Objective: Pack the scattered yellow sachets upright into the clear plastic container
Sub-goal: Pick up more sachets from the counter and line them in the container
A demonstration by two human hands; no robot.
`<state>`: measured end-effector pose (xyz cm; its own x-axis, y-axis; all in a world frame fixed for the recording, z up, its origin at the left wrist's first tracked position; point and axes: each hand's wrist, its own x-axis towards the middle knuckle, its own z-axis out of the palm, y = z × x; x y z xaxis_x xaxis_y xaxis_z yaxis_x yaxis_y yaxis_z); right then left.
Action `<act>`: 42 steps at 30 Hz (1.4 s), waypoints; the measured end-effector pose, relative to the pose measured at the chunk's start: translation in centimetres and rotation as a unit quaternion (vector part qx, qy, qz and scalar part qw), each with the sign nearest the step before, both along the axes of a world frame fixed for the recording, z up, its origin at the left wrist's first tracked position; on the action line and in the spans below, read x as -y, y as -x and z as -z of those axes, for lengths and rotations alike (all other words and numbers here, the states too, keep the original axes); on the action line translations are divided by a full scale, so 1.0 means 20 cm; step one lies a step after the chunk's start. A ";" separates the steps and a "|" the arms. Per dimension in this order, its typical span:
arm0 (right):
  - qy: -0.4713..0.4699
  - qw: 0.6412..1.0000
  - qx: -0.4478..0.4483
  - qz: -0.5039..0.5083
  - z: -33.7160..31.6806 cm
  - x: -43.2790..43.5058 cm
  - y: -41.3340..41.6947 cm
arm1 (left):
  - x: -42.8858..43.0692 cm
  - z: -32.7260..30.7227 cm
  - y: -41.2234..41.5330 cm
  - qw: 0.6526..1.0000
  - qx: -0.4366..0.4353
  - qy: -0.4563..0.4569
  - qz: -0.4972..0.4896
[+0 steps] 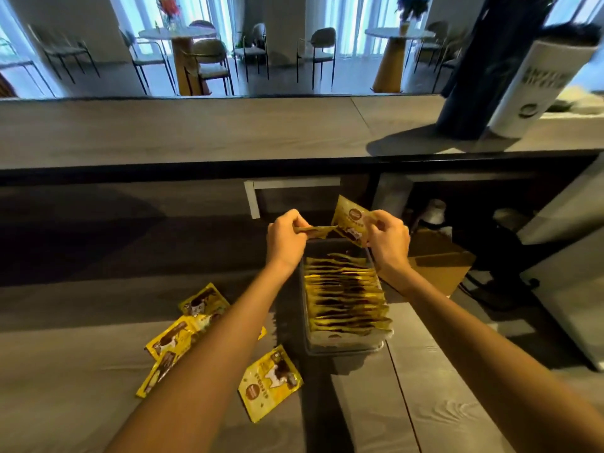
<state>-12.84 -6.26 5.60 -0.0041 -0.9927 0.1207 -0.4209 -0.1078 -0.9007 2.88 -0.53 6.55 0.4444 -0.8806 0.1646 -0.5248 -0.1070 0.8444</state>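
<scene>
The clear plastic container (343, 349) stands on the grey counter, filled with several yellow sachets (346, 299) packed upright in a row. Above its far end, my left hand (286, 238) pinches a yellow sachet (315, 229) seen edge-on. My right hand (389, 238) pinches a second yellow sachet (351, 220) held tilted, face towards me. Several loose sachets lie flat on the counter to the left: one near sachet (269, 382), a far one (204, 300), and a small pile (171, 341) partly hidden by my left forearm.
A raised wooden bar top (196, 132) runs across behind the work counter. A dark cylinder (483, 70) and a white cylinder (536, 89) stand on it at right. A cardboard box (438, 259) sits right of the container.
</scene>
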 end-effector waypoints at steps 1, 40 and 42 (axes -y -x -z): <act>-0.002 1.000 -0.013 -0.001 0.01 0.02 0.02 | 0.03 0.02 0.01 1.000 -0.003 -0.005 0.003; -0.008 0.922 -0.353 -0.157 0.23 0.02 0.00 | 0.03 0.27 -0.02 0.970 0.100 -0.203 0.091; 0.052 0.919 -0.355 -0.162 0.22 -0.07 -0.04 | -0.04 0.26 -0.05 0.970 0.138 -0.189 0.067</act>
<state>-12.06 -4.96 1.16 0.4058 -0.9110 0.0733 -0.8291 -0.4007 -0.3899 3.86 0.27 1.29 0.3072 -0.9479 -0.0848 -0.7561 -0.2972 0.5831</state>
